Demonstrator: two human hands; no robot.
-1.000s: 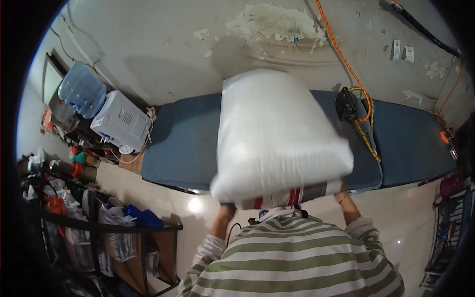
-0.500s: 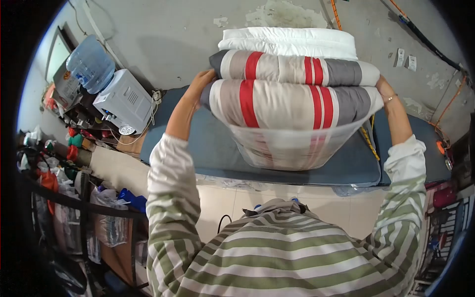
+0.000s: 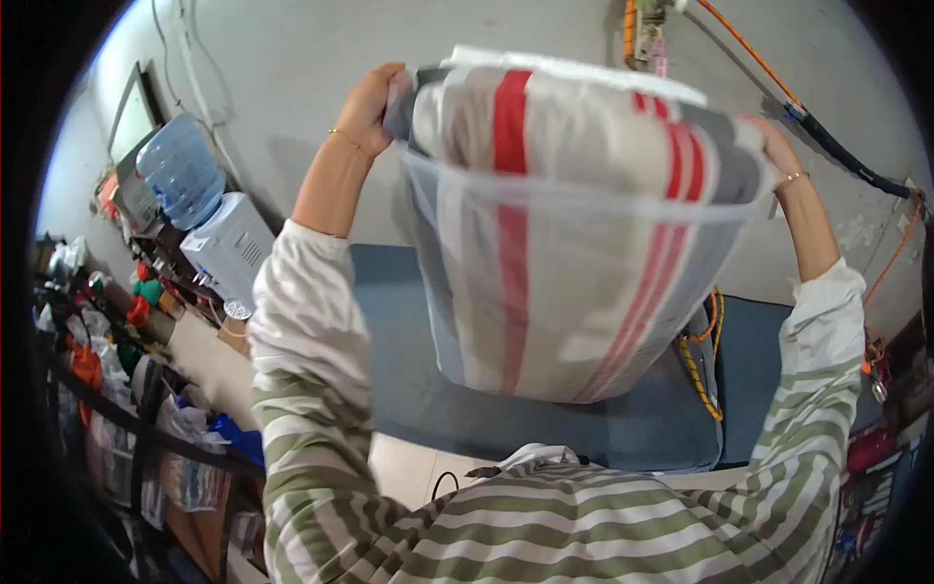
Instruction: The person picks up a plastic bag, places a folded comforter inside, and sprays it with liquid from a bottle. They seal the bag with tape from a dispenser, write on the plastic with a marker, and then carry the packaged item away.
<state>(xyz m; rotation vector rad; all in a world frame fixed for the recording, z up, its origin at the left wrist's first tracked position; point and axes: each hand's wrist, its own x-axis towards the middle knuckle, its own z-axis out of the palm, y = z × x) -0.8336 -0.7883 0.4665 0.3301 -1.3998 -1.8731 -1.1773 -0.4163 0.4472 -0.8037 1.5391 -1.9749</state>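
A folded quilt (image 3: 584, 131), beige and grey with red stripes, stands upright inside a clear plastic bag (image 3: 574, 292). Its top folds bulge above the bag's front rim, and a white layer (image 3: 593, 70) shows behind them. My left hand (image 3: 375, 105) is closed at the upper left corner, beside the dark grey fabric and the bag's edge. At the upper right corner my right hand (image 3: 775, 156) grips the bag's edge, its fingers partly hidden and blurred. The bundle's lower end is over the blue padded bench (image 3: 389, 375).
A water dispenser (image 3: 233, 243) with a blue bottle (image 3: 182, 170) stands at the left. Cluttered shelves (image 3: 107, 389) lie at the lower left. A yellow-black cord (image 3: 696, 380) lies on the bench; an orange cable (image 3: 749, 44) hangs on the wall.
Both hands have risen, and the bag's front rim sits higher on the quilt. The bundle shows more of its front and appears larger and nearer. The head view has shifted.
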